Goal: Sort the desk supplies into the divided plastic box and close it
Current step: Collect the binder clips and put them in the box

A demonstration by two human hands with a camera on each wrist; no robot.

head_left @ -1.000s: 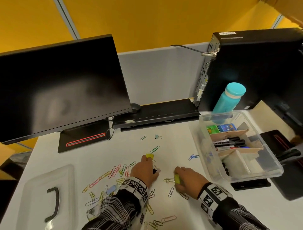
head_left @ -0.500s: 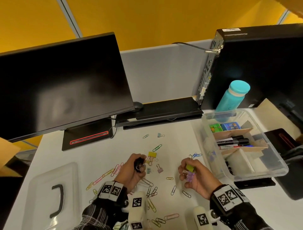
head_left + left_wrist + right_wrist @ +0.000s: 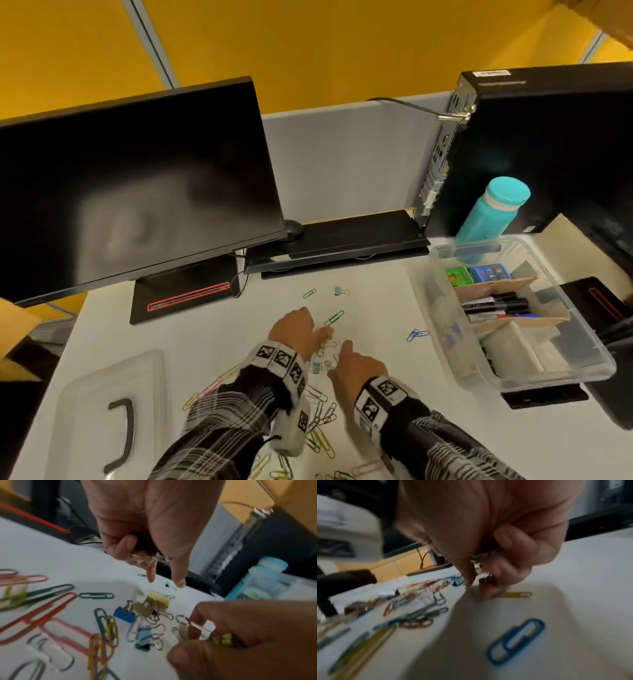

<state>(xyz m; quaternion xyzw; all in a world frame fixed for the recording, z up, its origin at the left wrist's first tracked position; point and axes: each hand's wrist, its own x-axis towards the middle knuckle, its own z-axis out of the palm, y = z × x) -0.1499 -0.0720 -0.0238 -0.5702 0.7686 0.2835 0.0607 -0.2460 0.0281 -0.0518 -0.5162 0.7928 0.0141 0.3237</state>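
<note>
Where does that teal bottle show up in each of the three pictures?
Head: teal bottle at upper right, behind the plastic box.
Left wrist: teal bottle at the right edge, blurred.
Right wrist: not in it.
Shared landmark: the monitor base's red stripe.

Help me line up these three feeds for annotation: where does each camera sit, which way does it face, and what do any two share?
Head: worn high, facing forward and down at the desk, monitor and divided plastic box; both sleeved forearms and hands show.
Left wrist: looks along the left hand, which grips a black binder clip, toward loose clips.
Right wrist: looks along the right hand, which pinches small clips.
Shared: the blue paper clip shows in the head and right wrist views.
</note>
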